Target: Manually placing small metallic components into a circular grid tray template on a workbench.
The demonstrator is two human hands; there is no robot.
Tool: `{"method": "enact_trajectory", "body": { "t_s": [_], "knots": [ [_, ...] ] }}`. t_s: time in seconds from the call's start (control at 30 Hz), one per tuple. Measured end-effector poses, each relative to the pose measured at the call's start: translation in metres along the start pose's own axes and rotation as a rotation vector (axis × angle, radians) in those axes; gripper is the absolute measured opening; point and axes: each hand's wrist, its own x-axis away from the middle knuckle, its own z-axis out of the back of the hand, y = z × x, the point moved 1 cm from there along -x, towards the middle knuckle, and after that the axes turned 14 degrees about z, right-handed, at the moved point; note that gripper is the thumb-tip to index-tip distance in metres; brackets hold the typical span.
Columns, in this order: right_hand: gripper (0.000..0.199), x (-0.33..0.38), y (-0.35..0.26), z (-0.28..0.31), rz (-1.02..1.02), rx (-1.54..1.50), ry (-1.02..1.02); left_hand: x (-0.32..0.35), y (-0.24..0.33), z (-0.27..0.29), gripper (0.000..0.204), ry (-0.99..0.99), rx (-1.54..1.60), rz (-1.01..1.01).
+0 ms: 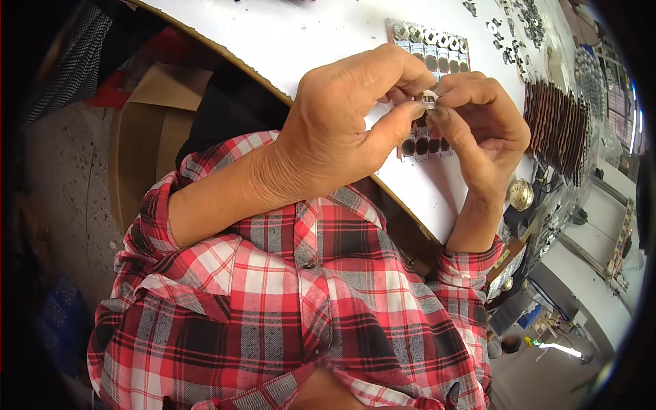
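The left hand [355, 113] and right hand [488, 130] are meeting over the white bench [294, 31], thumbs and fingertips pinching a tiny, shiny silver piece [429, 100] between them. This step is looking like close two-handed fingertip work on that piece; the next move is probably calling for light, even pressure. Beneath the hands, a flat panel [432, 50] is carrying neat rows of round silvery and dark discs; beyond the right hand, thin brownish strips [557, 130] are lining up tightly.
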Motion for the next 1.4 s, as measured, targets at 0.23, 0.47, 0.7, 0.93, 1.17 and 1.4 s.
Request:
{"method": "enact_trajectory", "body": {
  "t_s": [0.23, 0.47, 0.7, 0.93, 1.17, 1.4],
  "knots": [
    [0.018, -0.001, -0.004, -0.002, -0.257, -0.243, 0.111, -0.001, -0.002, -0.003, 0.032, 0.034, 0.006, -0.026],
    [0.022, 0.000, -0.005, -0.003, -0.102, 0.019, -0.077, -0.002, -0.002, -0.004, 0.035, 0.099, -0.026, -0.060],
    [0.023, -0.005, 0.005, 0.002, -0.235, 0.018, 0.107, 0.009, -0.007, -0.003, 0.041, 0.017, -0.368, -0.401],
    [0.016, -0.011, 0.012, -0.017, -0.186, 0.074, 0.164, 0.016, -0.008, -0.014, 0.042, -0.024, -0.560, -0.454],
    [0.014, -0.013, 0.012, -0.021, -0.168, 0.156, 0.192, 0.018, -0.008, -0.021, 0.037, 0.047, -0.468, -0.421],
    [0.012, -0.018, 0.019, -0.027, -0.103, 0.179, 0.227, 0.015, -0.006, -0.024, 0.035, 0.072, -0.535, -0.376]
  ]
}}
